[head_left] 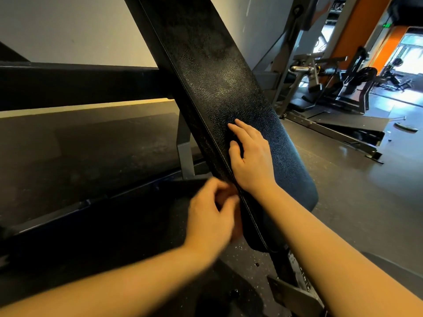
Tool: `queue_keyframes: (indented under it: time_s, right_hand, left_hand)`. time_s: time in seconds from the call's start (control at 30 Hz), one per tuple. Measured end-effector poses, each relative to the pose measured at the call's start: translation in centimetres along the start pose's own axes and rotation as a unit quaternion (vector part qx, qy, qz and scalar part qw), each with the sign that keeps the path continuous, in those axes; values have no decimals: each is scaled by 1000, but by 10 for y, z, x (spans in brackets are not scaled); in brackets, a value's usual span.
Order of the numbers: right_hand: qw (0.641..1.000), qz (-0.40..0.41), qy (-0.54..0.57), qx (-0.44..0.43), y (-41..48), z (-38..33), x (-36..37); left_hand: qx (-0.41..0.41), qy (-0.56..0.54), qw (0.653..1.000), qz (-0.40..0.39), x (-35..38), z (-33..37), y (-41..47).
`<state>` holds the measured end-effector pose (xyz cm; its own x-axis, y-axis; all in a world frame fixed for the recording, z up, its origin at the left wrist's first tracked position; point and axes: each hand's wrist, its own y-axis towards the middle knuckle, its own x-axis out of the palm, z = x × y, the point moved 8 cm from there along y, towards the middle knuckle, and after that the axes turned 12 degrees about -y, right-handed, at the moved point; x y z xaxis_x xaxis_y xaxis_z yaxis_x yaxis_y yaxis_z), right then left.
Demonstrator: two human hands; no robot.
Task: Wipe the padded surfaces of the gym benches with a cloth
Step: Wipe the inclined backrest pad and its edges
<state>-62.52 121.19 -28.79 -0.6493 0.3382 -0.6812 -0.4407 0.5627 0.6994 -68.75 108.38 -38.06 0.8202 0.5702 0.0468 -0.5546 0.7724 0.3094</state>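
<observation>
**Two bare hands at the lower end of a slanted black bench pad**

At far left a broad black horizontal beam (80, 85) crosses in front of a pale plaster wall (68, 26), with dark matting below it. A grey square steel post (185, 156) stands just behind the pad's left edge.

The left hand (211, 216) is low and to the left of the pad, close against its stitched side seam. Its fingers are curled in towards the thumb, but the hand is blurred and I cannot tell whether they pinch anything.

The long black textured-vinyl bench pad (217, 72) runs steeply from the top centre down to a rounded end at the lower middle, tilted to the right.

The right hand (251, 161) lies palm-down on the pad's lower face, fingers straight and slightly spread, thumb out to the left, gripping nothing that shows. A cloth cannot be told apart from the dark vinyl beneath it.

Further right, across the dark rubber floor (343, 191), stand grey and black weight machines (348, 83) before an orange wall panel (357, 26). A flat round disc (406, 128) lies on the floor near them.
</observation>
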Motion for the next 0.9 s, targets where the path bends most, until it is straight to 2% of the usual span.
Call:
queue_keyframes:
  time_s: [0.07,0.13,0.27,0.37,0.47,0.57,0.63,0.8,0.83,0.9]
  right_hand:
    - [1000,-1,1,2,0,1,1]
    - [1000,-2,2,0,-1,1,0]
    - [1000,-5,-1,1,0,2,0]
    - [1000,-7,1,3,-1,1,0]
    - [1000,3,3,-2,0,2,0]
    - [1000,4,2,0,-1,2,0]
    - [1000,5,-1,-3,-1,2,-1]
    - [1000,-1,-5,1,-1,3,-1]
    - [1000,-2,-5,1,-2,2,-1]
    - [1000,1,-6,-3,-2,1,-1]
  left_hand:
    - [-37,10,998,-59,20,-12,-32]
    - [-42,11,997,-59,19,-13,-27]
    - [-24,-1,995,92,-34,5,56]
    - [-5,-3,993,120,-54,20,84]
    - [-15,-4,997,75,-27,8,46]
    - [-100,4,994,-34,11,-26,-15]
    - [-100,19,994,-48,12,-28,-14]
    - [-29,-4,992,125,-51,13,82]
    - [-15,-5,991,133,-55,17,85]
    - [-26,-9,995,94,-38,11,61]
